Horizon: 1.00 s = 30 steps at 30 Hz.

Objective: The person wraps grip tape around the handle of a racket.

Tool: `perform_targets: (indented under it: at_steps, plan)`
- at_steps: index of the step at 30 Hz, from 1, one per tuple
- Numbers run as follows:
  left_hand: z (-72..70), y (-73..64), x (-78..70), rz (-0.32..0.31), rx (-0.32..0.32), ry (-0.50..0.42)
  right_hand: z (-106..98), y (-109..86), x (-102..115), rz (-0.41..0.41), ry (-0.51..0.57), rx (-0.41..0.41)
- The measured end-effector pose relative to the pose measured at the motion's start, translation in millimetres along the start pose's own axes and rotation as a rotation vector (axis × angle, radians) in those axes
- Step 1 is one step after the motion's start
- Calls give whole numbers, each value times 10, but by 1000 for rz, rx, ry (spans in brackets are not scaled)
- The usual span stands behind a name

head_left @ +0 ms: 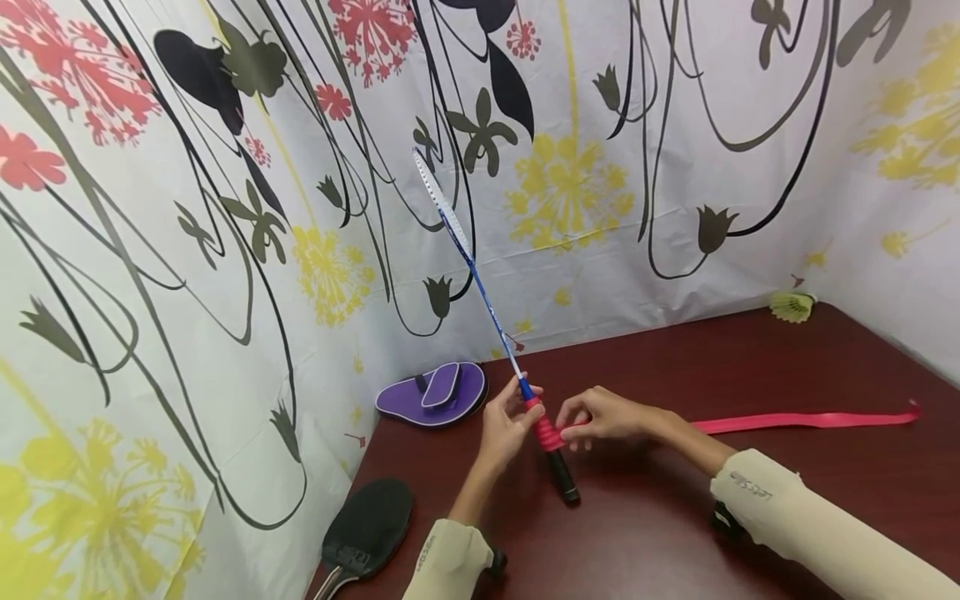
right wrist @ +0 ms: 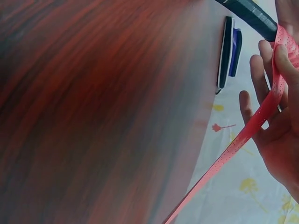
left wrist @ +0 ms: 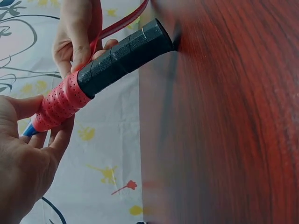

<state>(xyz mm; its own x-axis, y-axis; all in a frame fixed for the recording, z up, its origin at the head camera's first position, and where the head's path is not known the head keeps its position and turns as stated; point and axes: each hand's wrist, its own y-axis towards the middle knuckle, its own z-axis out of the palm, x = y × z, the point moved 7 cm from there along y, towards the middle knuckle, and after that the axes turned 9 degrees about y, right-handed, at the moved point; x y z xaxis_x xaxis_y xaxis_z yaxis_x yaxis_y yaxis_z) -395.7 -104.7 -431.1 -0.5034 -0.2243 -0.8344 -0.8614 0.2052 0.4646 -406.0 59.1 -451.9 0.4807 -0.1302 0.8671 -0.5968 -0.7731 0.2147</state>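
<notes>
A blue and white badminton racket (head_left: 486, 298) slants up and away over the table, its head seen nearly edge-on. Perforated pink grip tape (left wrist: 60, 103) is wound round the upper part of its handle; the lower part (left wrist: 125, 58) shows black. My left hand (head_left: 504, 427) holds the handle at the wrapped top, thumb on the pink turns. Beside the lowest turn, my right hand (head_left: 609, 414) pinches the tape between thumb and finger. From there the loose tape strip (right wrist: 243, 136) runs through the right hand and stretches off to the right over the table.
A purple paddle case (head_left: 431, 395) lies at the table's back left. The black table tennis paddle (head_left: 370, 527) is at the left edge. A yellow-green shuttlecock (head_left: 792, 307) sits in the far right corner. Patterned sheeting (head_left: 570, 275) hangs behind the dark red table (head_left: 645, 533).
</notes>
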Motion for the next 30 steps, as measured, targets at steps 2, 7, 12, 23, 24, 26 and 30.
perform_targets:
  at_steps: [2, 7, 12, 23, 24, 26, 30]
  plan:
    - [4, -9, 10, -14, 4, -2, 12, 13, -10, 0, -6, 0]
    - [15, -35, 4, -18, 43, -30, 28, 44, -28, 2, -8, 6]
    - [36, -34, 12, -31, 91, -86, 16, 60, -39, 17, -14, 10]
    - [45, -45, 51, -45, 103, -177, 108, 54, 16, 24, -13, 89]
    - [45, -43, 54, -40, 105, -180, 113, 58, 19, 23, -12, 92]
    - [40, -45, 62, -33, 104, -175, 120, 65, 26, 16, -12, 95]
    - [25, -59, 85, -45, 80, -155, 127, 70, 27, 17, -29, 81]
